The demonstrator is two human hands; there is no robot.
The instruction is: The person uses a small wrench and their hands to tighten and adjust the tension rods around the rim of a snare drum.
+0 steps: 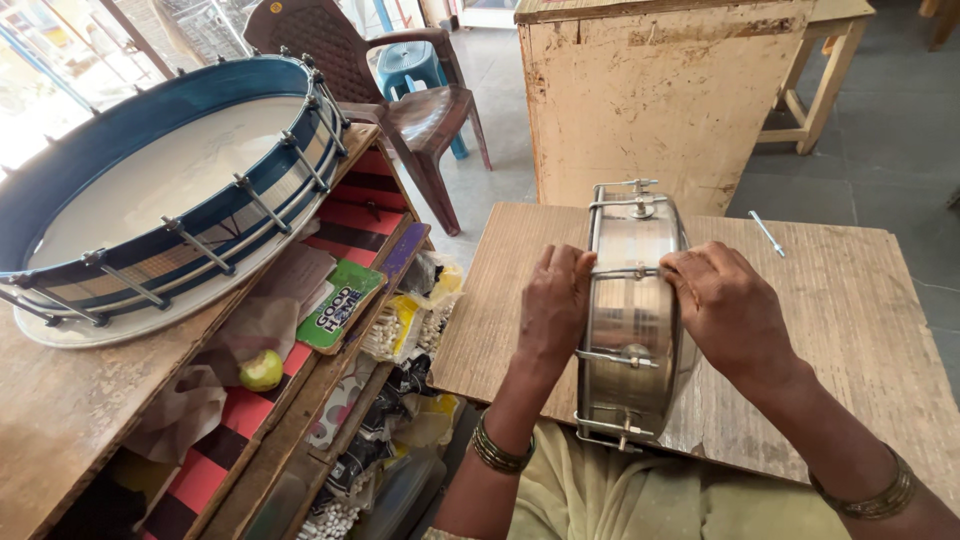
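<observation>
Two hands are closed on a steel drum shell (632,320) stood on edge on the wooden board (850,300).
The left hand (553,305) braces the rim; the right hand (728,310) fingers are curled over a tension rod (625,272), best turned with the shell steadied.

Wooden board (850,300), steel drum (632,320) on edge, metal rod (767,233)

The metal drum shell (632,320) stands on edge on the wooden board (860,300); left of it a large drum (160,190), behind it a chair (400,90).
</observation>
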